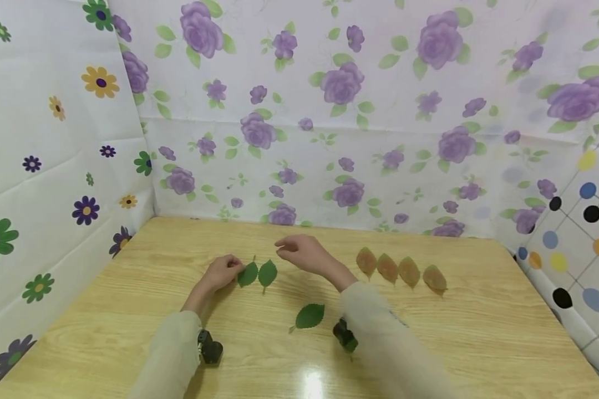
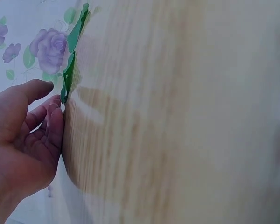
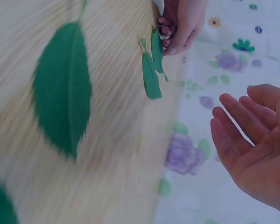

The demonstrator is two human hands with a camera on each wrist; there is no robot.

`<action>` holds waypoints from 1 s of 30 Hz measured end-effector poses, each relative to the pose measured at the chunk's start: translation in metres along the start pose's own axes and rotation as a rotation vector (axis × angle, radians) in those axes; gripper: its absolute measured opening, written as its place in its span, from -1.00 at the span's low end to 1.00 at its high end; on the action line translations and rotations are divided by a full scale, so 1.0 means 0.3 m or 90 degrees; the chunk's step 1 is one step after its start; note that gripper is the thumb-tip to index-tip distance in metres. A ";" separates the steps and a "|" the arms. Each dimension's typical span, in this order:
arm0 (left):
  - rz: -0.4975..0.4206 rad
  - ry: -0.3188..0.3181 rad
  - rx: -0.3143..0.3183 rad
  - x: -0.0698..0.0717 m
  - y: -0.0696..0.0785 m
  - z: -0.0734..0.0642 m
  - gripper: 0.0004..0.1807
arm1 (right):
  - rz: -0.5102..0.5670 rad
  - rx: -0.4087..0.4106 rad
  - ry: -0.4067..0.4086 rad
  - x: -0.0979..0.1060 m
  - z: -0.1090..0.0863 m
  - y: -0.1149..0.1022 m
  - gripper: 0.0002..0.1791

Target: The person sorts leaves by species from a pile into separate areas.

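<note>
Two green leaves lie side by side on the table, a left one (image 1: 247,274) and a right one (image 1: 267,273). My left hand (image 1: 223,272) rests at the outer edge of the left one. In the left wrist view its loosely bent fingers (image 2: 56,105) touch that leaf's edge, while the thumb stays apart. My right hand (image 1: 301,252) hovers right of the pair, fingers spread and holding nothing. A third green leaf (image 3: 63,88) lies nearer me. Another green leaf (image 3: 0,205) is mostly hidden under the right wrist camera in the head view.
Several reddish-brown leaves (image 1: 387,268) form a row at the right on the wooden table (image 1: 479,332). Flowered cloth (image 1: 299,111) hangs behind the table's far edge, with more patterned cloth at both sides. Black cameras sit on both wrists.
</note>
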State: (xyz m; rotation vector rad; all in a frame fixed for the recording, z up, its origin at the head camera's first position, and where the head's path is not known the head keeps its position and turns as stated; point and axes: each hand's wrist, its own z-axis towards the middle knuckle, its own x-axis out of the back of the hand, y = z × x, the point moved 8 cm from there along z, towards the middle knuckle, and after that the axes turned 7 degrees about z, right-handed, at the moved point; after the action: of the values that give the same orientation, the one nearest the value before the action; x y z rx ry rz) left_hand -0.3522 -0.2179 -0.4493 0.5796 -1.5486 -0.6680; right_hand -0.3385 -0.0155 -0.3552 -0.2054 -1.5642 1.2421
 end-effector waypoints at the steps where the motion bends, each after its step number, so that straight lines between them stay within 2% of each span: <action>1: -0.004 -0.002 -0.006 0.000 0.006 -0.001 -0.74 | -0.008 0.007 -0.011 0.009 -0.020 -0.002 -0.64; 6: -0.020 -0.019 -0.049 -0.004 0.033 -0.006 -0.73 | -0.053 0.036 -0.056 0.027 -0.156 0.025 -0.63; 7: -0.019 -0.019 -0.046 -0.006 0.034 -0.007 -0.73 | -0.060 0.042 -0.065 0.022 -0.188 0.038 -0.63; 9: -0.012 -0.017 -0.035 -0.010 0.030 -0.010 -0.73 | -0.082 0.061 -0.084 0.007 -0.252 0.060 -0.64; 13: -0.007 -0.006 0.014 -0.015 0.006 -0.020 -0.68 | -0.103 0.102 -0.120 -0.013 -0.372 0.096 -0.64; 19: -0.063 0.024 0.060 -0.005 -0.009 -0.039 -0.57 | -0.167 0.140 -0.151 0.004 -0.521 0.129 -0.63; 25: -0.126 0.057 0.084 0.012 -0.013 -0.044 -0.60 | -0.263 0.199 -0.176 -0.024 -0.611 0.134 -0.64; 30: -0.163 0.073 0.066 0.018 0.035 -0.043 -0.62 | -0.278 0.205 -0.170 -0.041 -0.640 0.151 -0.61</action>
State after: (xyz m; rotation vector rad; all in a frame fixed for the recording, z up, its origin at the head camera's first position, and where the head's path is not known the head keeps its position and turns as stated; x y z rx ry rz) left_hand -0.3396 -0.2154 -0.4376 0.8900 -1.4204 -0.7358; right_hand -0.2010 0.1101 -0.4213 0.5027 -1.4992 1.1774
